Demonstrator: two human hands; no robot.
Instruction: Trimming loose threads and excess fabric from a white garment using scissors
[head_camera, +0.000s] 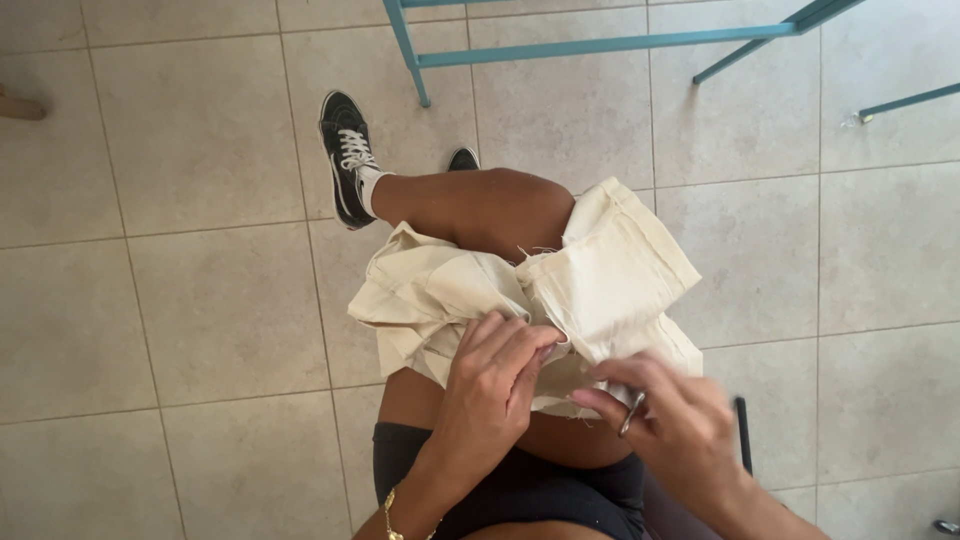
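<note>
Left hand (490, 385) pinching cream cloth (590, 275) on lap, right hand (675, 425) grasping metal scissors (632, 412), black sneaker (345, 155) on tiled floor (200, 300), teal frame (600, 45) beyond

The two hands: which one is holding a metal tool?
The right hand: a metal tool, blurred, shows between its fingers. The left hand only pinches the cream cloth.

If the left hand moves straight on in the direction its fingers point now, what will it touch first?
Probably nothing new: the left hand already has its fingertips on the cream cloth bunched on the lap, so more of that cloth comes first.
</note>
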